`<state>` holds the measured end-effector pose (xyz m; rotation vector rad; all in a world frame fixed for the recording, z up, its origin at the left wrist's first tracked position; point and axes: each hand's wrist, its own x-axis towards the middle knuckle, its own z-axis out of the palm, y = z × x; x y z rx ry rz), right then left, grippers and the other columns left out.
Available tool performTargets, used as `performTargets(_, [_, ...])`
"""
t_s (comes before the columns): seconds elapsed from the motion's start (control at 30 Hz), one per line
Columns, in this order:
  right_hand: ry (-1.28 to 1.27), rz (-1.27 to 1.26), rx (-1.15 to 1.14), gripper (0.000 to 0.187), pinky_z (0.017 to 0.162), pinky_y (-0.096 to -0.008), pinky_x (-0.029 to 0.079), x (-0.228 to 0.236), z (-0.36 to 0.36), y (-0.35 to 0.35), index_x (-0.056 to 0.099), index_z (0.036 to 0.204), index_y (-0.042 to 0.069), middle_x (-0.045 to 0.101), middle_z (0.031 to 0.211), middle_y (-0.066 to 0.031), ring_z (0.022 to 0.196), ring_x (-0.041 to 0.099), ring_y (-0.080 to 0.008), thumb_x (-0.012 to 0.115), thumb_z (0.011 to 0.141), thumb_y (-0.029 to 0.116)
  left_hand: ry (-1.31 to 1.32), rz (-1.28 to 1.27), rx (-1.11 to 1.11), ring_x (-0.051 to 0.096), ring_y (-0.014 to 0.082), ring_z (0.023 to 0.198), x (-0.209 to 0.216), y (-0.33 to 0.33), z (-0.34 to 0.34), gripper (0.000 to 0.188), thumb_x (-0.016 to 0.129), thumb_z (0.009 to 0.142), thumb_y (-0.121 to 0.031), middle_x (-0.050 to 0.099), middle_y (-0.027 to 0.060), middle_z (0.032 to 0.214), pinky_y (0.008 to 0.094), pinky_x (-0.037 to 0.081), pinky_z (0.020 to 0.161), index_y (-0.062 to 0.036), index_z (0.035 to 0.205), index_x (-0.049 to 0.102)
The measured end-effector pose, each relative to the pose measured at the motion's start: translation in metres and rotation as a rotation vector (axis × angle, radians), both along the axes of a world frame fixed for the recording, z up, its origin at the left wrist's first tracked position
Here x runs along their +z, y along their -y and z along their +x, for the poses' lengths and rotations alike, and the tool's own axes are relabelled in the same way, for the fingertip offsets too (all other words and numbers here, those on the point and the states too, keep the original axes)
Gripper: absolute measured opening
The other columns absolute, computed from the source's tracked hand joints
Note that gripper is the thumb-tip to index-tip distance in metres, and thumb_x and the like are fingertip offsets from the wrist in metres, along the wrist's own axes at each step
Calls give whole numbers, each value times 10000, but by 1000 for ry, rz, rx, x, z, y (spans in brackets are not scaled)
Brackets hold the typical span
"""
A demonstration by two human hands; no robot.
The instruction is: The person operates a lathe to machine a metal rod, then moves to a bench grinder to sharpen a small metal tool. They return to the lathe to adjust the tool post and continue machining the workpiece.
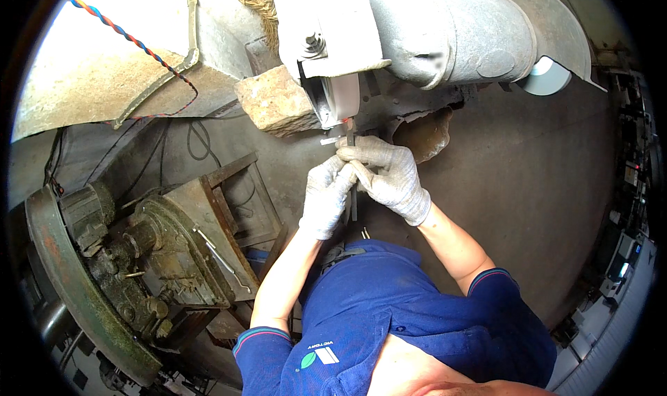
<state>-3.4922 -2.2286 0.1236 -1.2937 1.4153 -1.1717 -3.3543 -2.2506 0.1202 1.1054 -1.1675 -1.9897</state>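
Where the blue shirt (410, 312) fills the lower edge, both bare forearms rise from it toward the middle of the view. Left hand (325, 196) — grey knit glove, fingers curled shut, fingertips up against the right glove; what they pinch I cannot tell. Right hand (390, 175), same kind of glove, is closed around a thin metal piece (333, 139) whose pale tip pokes out just past the fingers. That tip sits at the lower rim of the grinding wheel (339, 99) — touching or a hair off, cannot say. The two gloves press together just under the wheel.

Beside the wheel, on the left, a rough stone block (276, 103). Above and right, the grinder's grey motor housing (455, 31) (broad, dusty, cylindrical).

Off to the left, well apart from the hands: a rusty machine (142, 257) with a large green-edged disc (66, 285). A twisted red-and-blue wire (132, 40) runs across the pale surface at upper left.
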Motion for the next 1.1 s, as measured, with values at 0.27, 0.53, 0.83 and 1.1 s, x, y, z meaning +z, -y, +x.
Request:
performTargets(0.27, [-11,-45,13,200,687,-226,496,-2,-2,1,660,986,8,639,957,-102,815,606,-133,616,792,-15,-12,24,3,552,85,814,2,1,-2,237,505,907,-142,628,55,902,226,450,735,33,1042,591])
performTargets(0.53, [-90,-190,30,236,733,-271,495,1,-3,1,658,966,28,636,954,-127,850,624,-220,623,748,-57,-13,-52,-23,555,96,816,5,0,0,235,505,909,-143,633,61,895,234,451,750,29,1046,587])
performTargets(0.83, [-232,-417,252,381,858,-399,478,6,-20,-13,647,1002,96,599,1101,-129,1027,574,-336,732,630,85,123,-522,-149,628,241,895,-18,-2,13,292,540,895,-199,638,135,965,299,469,801,-13,1116,575])
performTargets(1.1, [-342,-553,290,439,868,-414,474,4,-19,-16,607,1062,104,572,1159,-103,1058,557,-339,748,651,170,8,-657,-157,578,309,1023,-19,3,12,288,542,870,-246,600,155,1064,358,426,901,-37,1063,586])
